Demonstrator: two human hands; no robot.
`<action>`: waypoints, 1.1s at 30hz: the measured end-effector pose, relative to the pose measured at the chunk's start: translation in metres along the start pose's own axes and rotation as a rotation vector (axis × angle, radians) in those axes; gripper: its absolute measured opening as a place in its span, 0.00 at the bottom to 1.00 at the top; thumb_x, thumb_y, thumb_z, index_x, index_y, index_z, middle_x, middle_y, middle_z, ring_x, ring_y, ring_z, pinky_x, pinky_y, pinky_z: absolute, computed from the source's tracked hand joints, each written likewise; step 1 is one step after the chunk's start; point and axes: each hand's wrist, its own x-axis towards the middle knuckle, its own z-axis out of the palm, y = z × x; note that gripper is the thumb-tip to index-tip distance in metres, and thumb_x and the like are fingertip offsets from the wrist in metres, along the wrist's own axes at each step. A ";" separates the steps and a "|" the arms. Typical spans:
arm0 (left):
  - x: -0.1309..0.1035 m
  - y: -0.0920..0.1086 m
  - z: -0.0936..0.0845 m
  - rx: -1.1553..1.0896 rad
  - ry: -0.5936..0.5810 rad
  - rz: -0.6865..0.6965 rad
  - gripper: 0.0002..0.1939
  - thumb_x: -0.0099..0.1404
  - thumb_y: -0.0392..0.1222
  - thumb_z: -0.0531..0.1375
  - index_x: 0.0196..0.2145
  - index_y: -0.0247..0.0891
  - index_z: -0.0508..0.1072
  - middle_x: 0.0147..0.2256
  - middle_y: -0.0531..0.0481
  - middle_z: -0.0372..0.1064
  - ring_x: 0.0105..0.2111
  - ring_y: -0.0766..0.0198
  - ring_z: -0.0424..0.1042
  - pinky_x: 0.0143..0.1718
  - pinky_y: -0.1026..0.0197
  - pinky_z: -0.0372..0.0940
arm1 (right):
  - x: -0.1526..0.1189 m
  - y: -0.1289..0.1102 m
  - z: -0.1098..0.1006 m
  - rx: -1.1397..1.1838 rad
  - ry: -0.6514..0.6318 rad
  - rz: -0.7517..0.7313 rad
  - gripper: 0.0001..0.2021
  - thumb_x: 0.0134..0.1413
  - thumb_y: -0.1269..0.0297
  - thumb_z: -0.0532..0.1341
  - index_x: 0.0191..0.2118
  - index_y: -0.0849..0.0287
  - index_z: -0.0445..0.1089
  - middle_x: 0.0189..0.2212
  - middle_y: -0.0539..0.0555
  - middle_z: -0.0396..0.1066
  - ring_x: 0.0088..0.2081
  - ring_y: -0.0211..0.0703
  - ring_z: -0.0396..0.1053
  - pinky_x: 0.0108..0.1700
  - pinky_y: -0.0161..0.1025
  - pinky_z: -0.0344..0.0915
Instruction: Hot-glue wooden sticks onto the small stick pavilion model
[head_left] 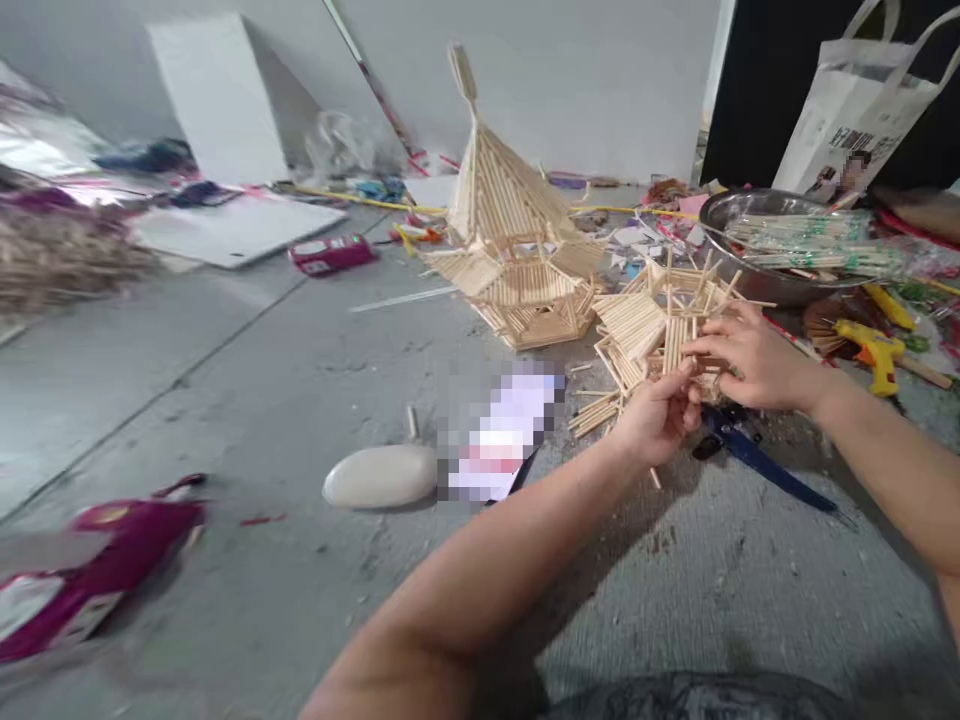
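A small framework of pale wooden sticks (637,325) rests on the floor, right of centre. My left hand (664,412) is at its near side, fingers curled and pressed against the sticks. From the right, my right hand (739,360) reaches over the same framework, its fingertips touching the upright sticks. A larger stick pavilion with a pointed roof (514,200) stands just behind and to the left. Loose sticks (596,412) lie near my left hand. Blue-handled cutters (772,465) are on the floor below my right hand.
A metal bowl (780,285) with bagged sticks and a yellow glue gun (874,352) are at the right. A phone (506,435) and a pale oval object (382,476) lie near the centre. Magenta cans (332,254), a white board (240,225) and a white bag (847,120) surround the area.
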 end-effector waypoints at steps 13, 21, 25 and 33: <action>0.003 -0.008 -0.002 0.042 0.021 0.090 0.07 0.57 0.39 0.59 0.24 0.34 0.68 0.12 0.58 0.62 0.09 0.75 0.56 0.13 0.70 0.49 | -0.005 -0.001 0.009 -0.053 0.129 0.029 0.18 0.46 0.72 0.53 0.45 0.57 0.70 0.37 0.56 0.75 0.45 0.47 0.69 0.58 0.62 0.43; 0.004 -0.008 -0.003 0.071 0.010 0.127 0.09 0.56 0.39 0.61 0.22 0.34 0.66 0.13 0.58 0.63 0.09 0.76 0.56 0.13 0.70 0.50 | -0.008 -0.006 0.012 -0.099 0.177 0.038 0.18 0.46 0.73 0.53 0.45 0.58 0.69 0.39 0.56 0.74 0.50 0.48 0.66 0.59 0.66 0.37; 0.006 -0.008 -0.006 0.119 -0.011 0.145 0.10 0.56 0.39 0.60 0.20 0.34 0.65 0.13 0.58 0.63 0.09 0.76 0.57 0.13 0.70 0.50 | -0.009 -0.007 0.011 -0.077 0.165 0.077 0.18 0.46 0.72 0.54 0.45 0.56 0.70 0.42 0.56 0.73 0.50 0.49 0.66 0.58 0.68 0.36; 0.007 -0.003 -0.008 0.257 -0.008 0.189 0.08 0.53 0.38 0.62 0.22 0.34 0.66 0.13 0.57 0.62 0.11 0.76 0.57 0.13 0.71 0.51 | -0.010 -0.009 0.011 0.030 0.164 0.109 0.16 0.48 0.71 0.54 0.41 0.53 0.72 0.42 0.55 0.74 0.50 0.48 0.66 0.58 0.69 0.35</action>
